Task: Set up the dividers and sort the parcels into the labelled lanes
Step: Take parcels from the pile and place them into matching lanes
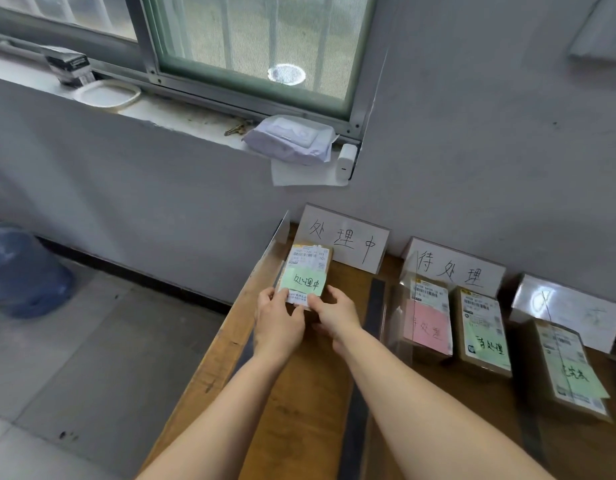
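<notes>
A small brown parcel [308,268] with a green note lies in the leftmost lane, below the white sign [344,239]. My left hand [278,322] and my right hand [334,315] both grip its near end. A clear divider [277,249] stands at the table's left edge, and another clear divider [394,306] separates this lane from the middle one. The middle lane holds a parcel with a pink note [426,320] and a parcel with a green note [483,332] under a second sign [453,268]. A third parcel [569,370] lies in the right lane.
The wooden table [299,393] has dark tape strips marking the lanes. The wall rises directly behind the signs. On the window sill above sit a white wrapped packet [289,138], a white lid [107,93] and a stapler [69,65]. A blue bag [22,268] lies on the floor to the left.
</notes>
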The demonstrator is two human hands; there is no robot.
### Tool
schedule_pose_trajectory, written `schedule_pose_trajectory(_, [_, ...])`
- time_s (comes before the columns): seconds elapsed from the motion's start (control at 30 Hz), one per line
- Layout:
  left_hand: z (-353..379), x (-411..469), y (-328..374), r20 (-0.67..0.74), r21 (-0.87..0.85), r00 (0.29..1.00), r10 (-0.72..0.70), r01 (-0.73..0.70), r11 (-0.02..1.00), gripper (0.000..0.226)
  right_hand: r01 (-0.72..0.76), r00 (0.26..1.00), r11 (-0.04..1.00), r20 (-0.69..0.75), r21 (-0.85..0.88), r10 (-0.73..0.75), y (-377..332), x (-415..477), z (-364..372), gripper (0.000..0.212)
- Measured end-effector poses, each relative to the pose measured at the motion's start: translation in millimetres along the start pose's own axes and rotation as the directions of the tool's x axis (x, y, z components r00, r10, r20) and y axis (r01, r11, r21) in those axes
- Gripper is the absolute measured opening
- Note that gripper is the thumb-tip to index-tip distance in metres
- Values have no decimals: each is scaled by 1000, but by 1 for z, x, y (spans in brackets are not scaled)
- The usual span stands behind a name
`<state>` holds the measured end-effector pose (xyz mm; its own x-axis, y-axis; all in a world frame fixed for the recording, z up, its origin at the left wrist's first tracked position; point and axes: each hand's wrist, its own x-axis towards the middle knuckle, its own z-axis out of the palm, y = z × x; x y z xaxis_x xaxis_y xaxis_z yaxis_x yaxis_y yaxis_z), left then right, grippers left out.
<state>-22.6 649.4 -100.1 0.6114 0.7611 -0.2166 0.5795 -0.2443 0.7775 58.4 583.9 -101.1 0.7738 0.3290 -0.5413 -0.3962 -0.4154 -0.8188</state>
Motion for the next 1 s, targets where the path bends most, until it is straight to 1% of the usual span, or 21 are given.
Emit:
schedule_pose_trajectory(0.13, [-1,6,0,12,74,999,30,-31,997,48,8,1000,996,-12,-84,-9,0,5,2,54])
schedule_pose_trajectory(0.23, [-3,6,2,32,147,999,42,-46,988,51,17,1000,990,-14,-138,-19,-1,4,2,54])
schedule_pose_trajectory(0.37, [-6,2,8,36,271,992,125,-130,954,54,72,996,949,-22,-308,-82,-6,-3,-9,58])
schedule_pose_trajectory(0.43, [-9,0,16,60,355,982,178,-187,916,56,115,991,895,-14,-431,-134,-12,-8,-19,58])
schedule_pose_trajectory(0.5, [-14,-2,28,104,457,969,225,-247,855,54,160,982,815,9,-556,-187,-20,-17,-32,57])
schedule_pose_trajectory(0.6, [-23,-5,51,167,604,938,302,-340,720,44,240,956,658,55,-714,-290,-34,-34,-56,55])
schedule_pose_trajectory(0.67, [-27,-8,67,206,667,910,361,-400,628,39,274,929,537,76,-798,-362,-44,-47,-75,52])
schedule_pose_trajectory(0.7, [-29,-11,75,219,683,896,387,-424,595,37,277,918,493,75,-825,-390,-49,-54,-86,51])
schedule_pose_trajectory(0.83, [-29,-31,112,253,708,846,468,-492,507,34,253,884,393,46,-884,-466,-56,-87,-136,50])
schedule_pose_trajectory(0.9, [-24,-49,133,272,719,821,501,-520,462,36,234,874,369,28,-900,-485,-55,-105,-166,50])
schedule_pose_trajectory(1.0, [-11,-87,165,290,703,790,541,-559,439,38,205,854,344,-5,-916,-521,-48,-133,-216,46])
